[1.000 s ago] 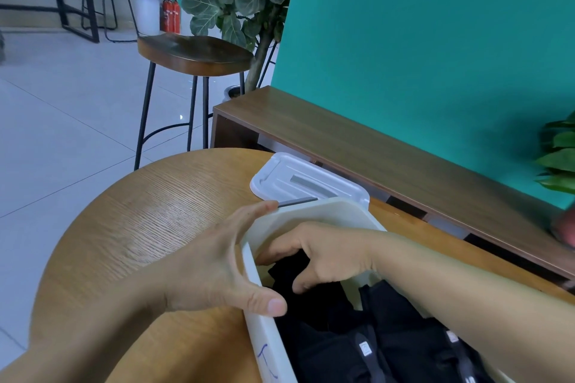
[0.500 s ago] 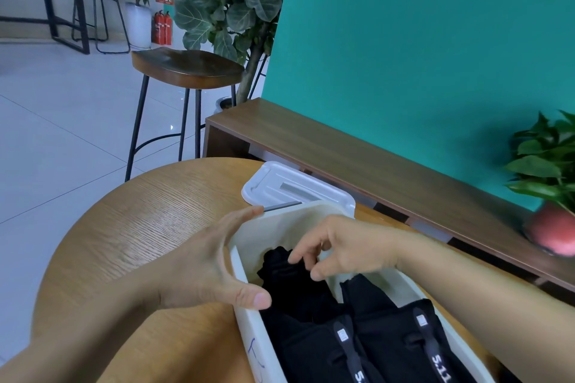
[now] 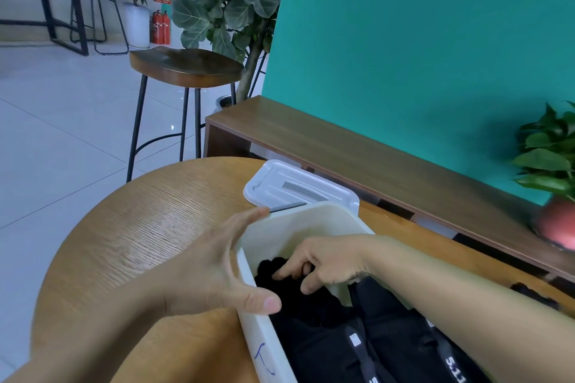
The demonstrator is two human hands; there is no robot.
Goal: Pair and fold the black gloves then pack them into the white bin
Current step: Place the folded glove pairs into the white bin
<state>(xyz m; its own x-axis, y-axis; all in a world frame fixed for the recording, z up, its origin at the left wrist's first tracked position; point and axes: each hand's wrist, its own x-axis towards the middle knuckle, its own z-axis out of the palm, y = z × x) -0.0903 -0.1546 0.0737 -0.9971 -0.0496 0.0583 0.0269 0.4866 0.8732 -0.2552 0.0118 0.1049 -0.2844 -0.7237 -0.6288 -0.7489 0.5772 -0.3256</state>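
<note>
Partly cropped white bin (image 3: 259, 342), left hand (image 3: 203, 267) splayed, right hand (image 3: 331, 261) on gloves (image 3: 314, 309), grip unclear

Left hand (image 3: 202, 270) splayed (right hand (image 3: 326, 264) half-curled).

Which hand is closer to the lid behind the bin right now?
Left. The left hand braces the bin at its outer wall, fingers just short of the lid. The right hand is lower, inside the bin, holding the gloves.
</note>
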